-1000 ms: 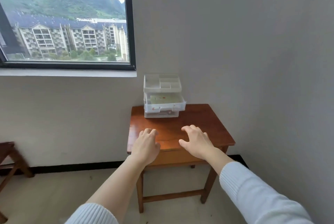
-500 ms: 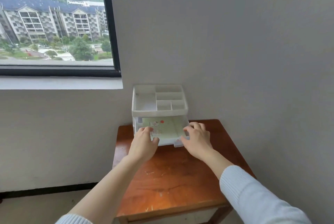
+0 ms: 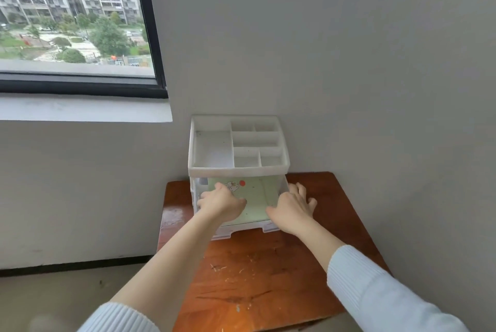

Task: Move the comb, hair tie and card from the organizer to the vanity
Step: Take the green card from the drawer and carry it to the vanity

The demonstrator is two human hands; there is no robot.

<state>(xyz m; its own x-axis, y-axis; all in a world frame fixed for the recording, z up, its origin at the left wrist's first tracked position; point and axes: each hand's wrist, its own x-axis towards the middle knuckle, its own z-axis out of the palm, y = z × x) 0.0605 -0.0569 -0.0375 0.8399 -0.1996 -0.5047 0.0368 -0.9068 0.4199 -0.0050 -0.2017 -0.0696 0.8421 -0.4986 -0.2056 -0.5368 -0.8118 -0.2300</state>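
Observation:
A white plastic organizer (image 3: pixel 239 170) stands at the back of the wooden vanity (image 3: pixel 257 278), against the wall. Its top tray has several empty compartments. The upper drawer (image 3: pixel 241 228) is pulled out toward me, and a pale green card (image 3: pixel 257 197) with a small cartoon and a red dot lies flat in it. My left hand (image 3: pixel 221 201) reaches into the drawer and rests on the card's left part, fingers apart. My right hand (image 3: pixel 291 209) straddles the drawer's right wall, thumb inside, fingers spread outside. No comb or hair tie shows.
The vanity's scratched top stretches bare from the drawer to its front edge. A grey wall (image 3: pixel 375 90) runs along the right side and behind. To the left are a window (image 3: pixel 75 23) and its white sill (image 3: pixel 80 111), with floor (image 3: pixel 53 299) below.
My view has moved closer and tilted down onto the organizer. Both hands went from the vanity's front to the drawer's front edge, and now the left hand is inside the drawer.

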